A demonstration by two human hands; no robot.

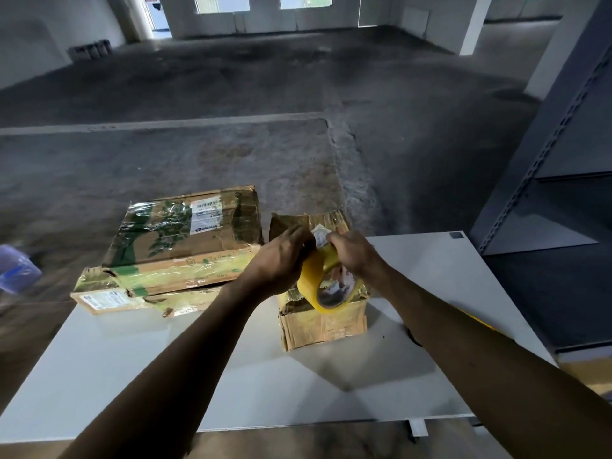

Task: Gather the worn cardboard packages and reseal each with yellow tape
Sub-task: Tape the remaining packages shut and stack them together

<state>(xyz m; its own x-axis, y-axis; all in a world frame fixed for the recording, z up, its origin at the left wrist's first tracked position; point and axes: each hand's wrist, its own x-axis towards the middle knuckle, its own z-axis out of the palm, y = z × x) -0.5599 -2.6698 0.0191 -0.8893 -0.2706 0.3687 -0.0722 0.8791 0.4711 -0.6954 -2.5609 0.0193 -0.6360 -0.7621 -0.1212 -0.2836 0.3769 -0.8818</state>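
Right hand [356, 256]: fingers curled over the top rim of the yellow tape roll [326, 286], grasping it. The roll stands on edge, tilted, its open core facing us and to the right. Left hand [281, 260]: fingers bent in against the far upper side of the roll, meeting the right hand there. The fingertips are hidden, so we cannot tell whether they pinch a free tape end or only steady the roll. No drawn-out strip shows. Directly under the grip sits the small box [323, 326], with the roll hanging over its near top edge, touching or nearly so. We judge this the relation that matters: the box's top runs away from us toward the table's far edge, so a strip pulled from the roll would travel straight ahead along it. Both hands are about equally close, one each side of the roll. The box stands right of middle, toward the far edge of the white table [165, 376]. It looks worn, with crumpled, creased walls, glossy old tape wrinkled across the top, and a torn flap [284, 223] standing up at the far left corner. It does not look resealed yet. At the table's far left corner lie two flat packages, the upper flat package [185, 233] resting on the lower flat package [109, 298], both scuffed and film-wrapped, well apart from the hands.
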